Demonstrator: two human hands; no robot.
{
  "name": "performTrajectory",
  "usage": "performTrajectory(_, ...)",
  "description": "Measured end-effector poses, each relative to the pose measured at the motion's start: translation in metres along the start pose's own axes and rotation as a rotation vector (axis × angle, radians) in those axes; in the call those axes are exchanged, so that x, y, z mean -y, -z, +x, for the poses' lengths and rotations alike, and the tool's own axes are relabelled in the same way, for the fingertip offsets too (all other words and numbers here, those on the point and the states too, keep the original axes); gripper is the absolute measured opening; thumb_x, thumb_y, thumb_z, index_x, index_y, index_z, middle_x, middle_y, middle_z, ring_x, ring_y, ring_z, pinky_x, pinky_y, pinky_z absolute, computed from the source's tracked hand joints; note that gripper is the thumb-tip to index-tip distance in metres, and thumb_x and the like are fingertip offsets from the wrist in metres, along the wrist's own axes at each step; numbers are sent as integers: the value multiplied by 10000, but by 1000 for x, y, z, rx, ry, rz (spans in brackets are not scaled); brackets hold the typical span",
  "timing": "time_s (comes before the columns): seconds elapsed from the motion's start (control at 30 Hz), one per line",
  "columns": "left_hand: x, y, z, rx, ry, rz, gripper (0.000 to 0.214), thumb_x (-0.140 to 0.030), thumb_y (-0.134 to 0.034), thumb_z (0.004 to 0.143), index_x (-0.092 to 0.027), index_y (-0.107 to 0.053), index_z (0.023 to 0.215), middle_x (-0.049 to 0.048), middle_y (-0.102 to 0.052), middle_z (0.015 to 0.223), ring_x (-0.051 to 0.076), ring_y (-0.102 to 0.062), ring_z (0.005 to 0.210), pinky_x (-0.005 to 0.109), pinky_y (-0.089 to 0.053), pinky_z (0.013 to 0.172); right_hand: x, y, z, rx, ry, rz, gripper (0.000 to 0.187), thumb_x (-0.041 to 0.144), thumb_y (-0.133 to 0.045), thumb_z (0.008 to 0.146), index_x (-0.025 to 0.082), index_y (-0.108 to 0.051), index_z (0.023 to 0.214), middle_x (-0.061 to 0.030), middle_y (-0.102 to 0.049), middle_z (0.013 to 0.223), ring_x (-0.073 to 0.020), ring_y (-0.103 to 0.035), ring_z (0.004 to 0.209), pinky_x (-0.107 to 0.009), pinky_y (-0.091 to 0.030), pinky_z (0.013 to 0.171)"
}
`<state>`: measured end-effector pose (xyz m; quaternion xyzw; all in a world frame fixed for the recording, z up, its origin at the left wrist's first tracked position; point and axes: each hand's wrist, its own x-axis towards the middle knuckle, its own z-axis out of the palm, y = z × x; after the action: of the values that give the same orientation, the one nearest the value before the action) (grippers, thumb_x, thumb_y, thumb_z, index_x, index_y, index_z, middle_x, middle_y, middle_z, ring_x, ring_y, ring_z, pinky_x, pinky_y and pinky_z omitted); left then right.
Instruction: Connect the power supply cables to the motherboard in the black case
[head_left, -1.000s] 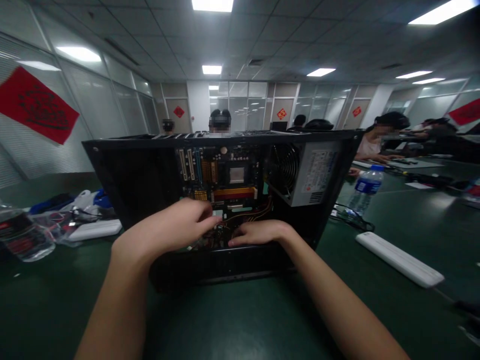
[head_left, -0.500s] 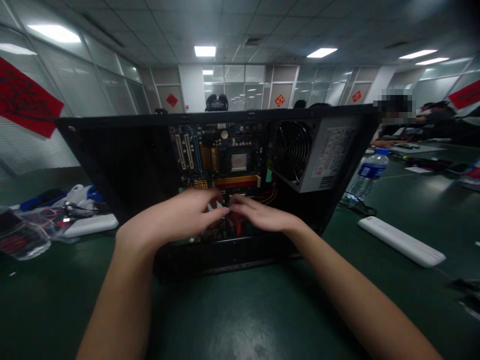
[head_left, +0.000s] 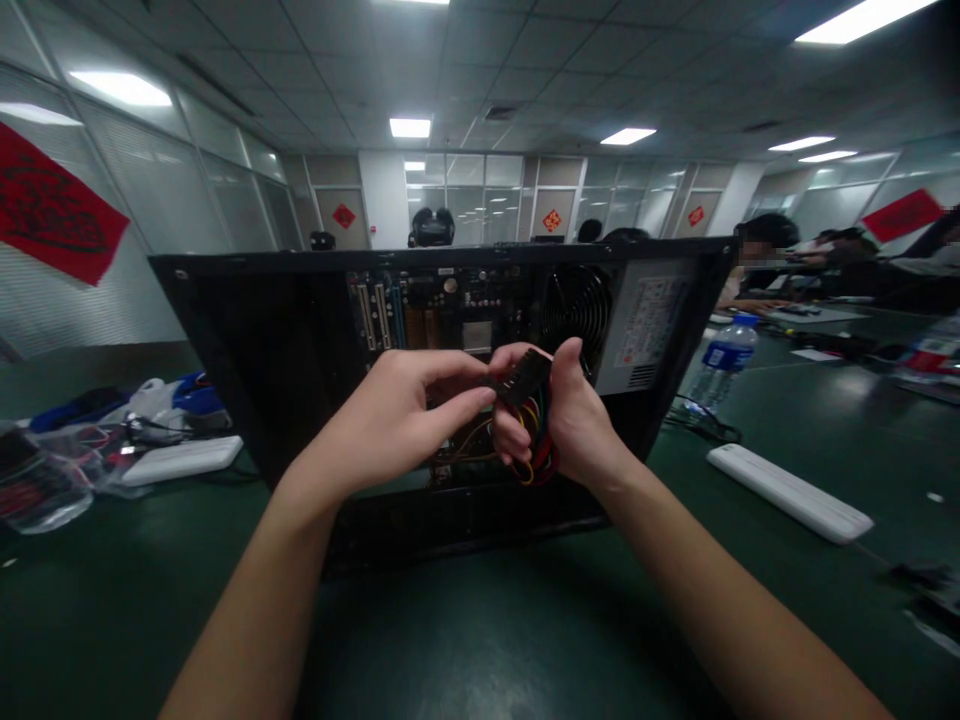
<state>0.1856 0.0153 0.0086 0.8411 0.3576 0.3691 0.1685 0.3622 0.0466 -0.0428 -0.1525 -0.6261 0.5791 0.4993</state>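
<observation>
An open black computer case (head_left: 255,330) stands in front of me. Inside it are a motherboard (head_left: 474,335) and, at the upper right, a grey power supply (head_left: 651,320) with a fan grille (head_left: 576,305). My right hand (head_left: 589,425) is wrapped round a black multi-pin power connector (head_left: 525,378) and its coloured wires (head_left: 536,462), in front of the board. With thumb and fingertips, my left hand (head_left: 397,415) pinches the connector's left end. Both hands hide the lower part of the motherboard.
White power strips lie on the green table (head_left: 465,640), one at left (head_left: 184,460) and one at right (head_left: 787,490). A water bottle (head_left: 726,360) stands right of the case, near black cables (head_left: 701,420). Plastic bags (head_left: 150,410) and another bottle (head_left: 37,480) are at left. A person (head_left: 761,260) sits at the back right.
Both hands have come up from low inside the case. The right hand has moved up and right and turned, and now shows the black connector with its wires. The view has shifted slightly.
</observation>
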Motion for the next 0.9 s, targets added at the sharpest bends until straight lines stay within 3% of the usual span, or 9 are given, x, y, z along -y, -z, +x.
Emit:
performTrajectory(0.13, 0, -5, 0, -22, 57, -113, 250, -323, -635, 865, -167, -760, 1015, 55, -761, 923, 200, -705, 836, 281, -559, 779, 6, 1, -3, -58, 91, -191, 503, 705, -528, 864, 211, -534, 956, 56, -524, 546, -113, -519, 431, -220, -444, 426)
performTrajectory(0.4, 4, -16, 7, -70, 142, -253, 232, -286, -689, 808, -148, -763, 979, 62, -762, 919, 200, -701, 838, 303, -582, 772, 3, 5, -3, -423, 357, -564, 449, 590, -465, 963, 190, -533, 770, 12, -489, 676, -116, -491, 623, -229, -417, 563)
performTrajectory(0.63, -5, -34, 10, -96, 138, -304, 234, -287, -682, 824, -131, -755, 983, 55, -754, 884, 186, -686, 818, 288, -560, 763, -3, -3, -2, -525, 488, -470, 404, 512, -386, 1012, 196, -516, 796, -20, -604, 800, -140, -574, 754, -264, -473, 720)
performTrajectory(0.8, -4, -47, 12, -137, 106, -373, 232, -288, -666, 841, -134, -748, 994, 61, -753, 958, 206, -687, 901, 297, -559, 795, -1, -5, -2, -569, 477, -403, 428, 561, -387, 991, 200, -501, 791, -35, -631, 827, -151, -605, 777, -279, -495, 733)
performTrajectory(0.9, -4, -53, 11, -146, 110, -399, 230, -277, -656, 850, -136, -743, 1009, 59, -752, 938, 191, -688, 847, 293, -560, 767, -1, -4, -3, -571, 469, -408, 425, 571, -405, 979, 201, -500, 794, -33, -638, 821, -151, -609, 761, -277, -499, 721)
